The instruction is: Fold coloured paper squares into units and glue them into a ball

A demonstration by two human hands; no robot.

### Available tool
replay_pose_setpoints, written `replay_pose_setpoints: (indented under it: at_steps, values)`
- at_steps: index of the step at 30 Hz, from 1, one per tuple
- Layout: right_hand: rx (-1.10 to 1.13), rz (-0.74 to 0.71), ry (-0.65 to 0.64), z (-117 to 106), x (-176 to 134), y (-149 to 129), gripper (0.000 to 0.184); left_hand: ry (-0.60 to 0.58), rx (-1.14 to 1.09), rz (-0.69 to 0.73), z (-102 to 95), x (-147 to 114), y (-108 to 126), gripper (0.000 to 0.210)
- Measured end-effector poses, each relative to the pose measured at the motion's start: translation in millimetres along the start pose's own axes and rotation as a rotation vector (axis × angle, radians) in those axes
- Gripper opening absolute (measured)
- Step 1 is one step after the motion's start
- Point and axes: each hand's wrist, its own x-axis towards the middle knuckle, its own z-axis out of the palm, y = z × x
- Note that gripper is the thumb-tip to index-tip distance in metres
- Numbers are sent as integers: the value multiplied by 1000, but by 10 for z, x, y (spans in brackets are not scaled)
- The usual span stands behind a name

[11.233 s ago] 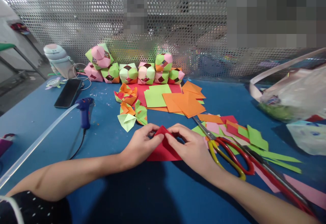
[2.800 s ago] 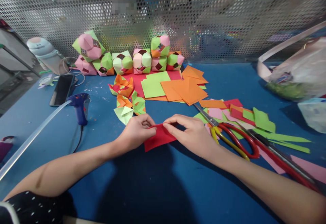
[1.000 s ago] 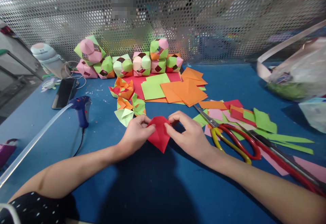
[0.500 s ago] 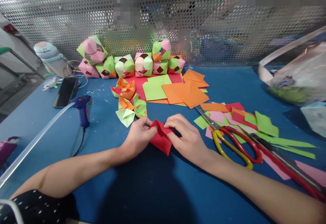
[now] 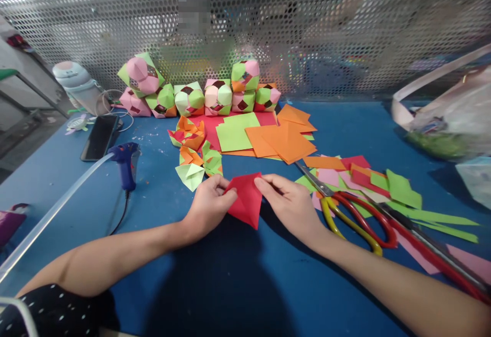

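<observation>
A red sheet of paper (image 5: pixel 245 200) with creases is held up between my two hands, above the blue table. My left hand (image 5: pixel 210 199) pinches its left edge between thumb and fingers. At the upper right corner, the thumb and fingertips of my right hand (image 5: pixel 287 204) are closed on the paper. Just beyond my left hand lie a pale green folded paper piece (image 5: pixel 191 174) and orange and green folded pieces (image 5: pixel 191 135). Orange paper squares (image 5: pixel 293 142) and green paper squares (image 5: pixel 238 131) are spread behind the red sheet.
Scissors with red and yellow handles (image 5: pixel 347 211) lie on paper scraps (image 5: pixel 356 173) at right. A blue glue gun (image 5: pixel 126 165), a phone (image 5: pixel 100 137) and a bottle (image 5: pixel 79 89) are at left. Folded paper balls (image 5: pixel 218 96) line the metal mesh (image 5: pixel 326 45). A plastic bag (image 5: pixel 448 117) sits far right.
The red paper has opened out flatter, its upper right corner raised. My right hand has shifted slightly right and now pinches that corner; my left hand keeps its hold.
</observation>
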Motion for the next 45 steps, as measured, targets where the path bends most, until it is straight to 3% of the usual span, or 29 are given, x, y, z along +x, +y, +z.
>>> replay_pose_setpoints:
  at_steps: [5, 13, 18, 26, 32, 36, 40, 45]
  values:
    - [46, 22, -17, 68, -20, -5, 10, 25, -49, -2, 22, 0, -18, 13]
    - [-77, -179, 20, 98, -42, 49, 4, 38, -129, -60, 53, -37, 43, 15]
    - [-65, -221, 55, 100, -35, 41, 12, 22, -111, -50, 60, -45, 21, 15]
    - [-106, -443, 38, 88, -68, 54, 19, 25, -74, -44, 50, -49, 38, 12]
    - [-86, -396, -31, 61, -74, 39, 11, 3, -71, -34, 42, -43, 33, 12]
    - [-54, -288, 13, 84, -62, 55, 4, -43, -91, -9, 47, -50, 22, 12]
    - [-52, -186, -6, 97, -58, 73, 15, -65, -76, 2, 41, -57, 4, 12]
    - [-79, -190, -58, 88, -51, 67, 8, -62, -27, 15, 32, -61, 2, 10]
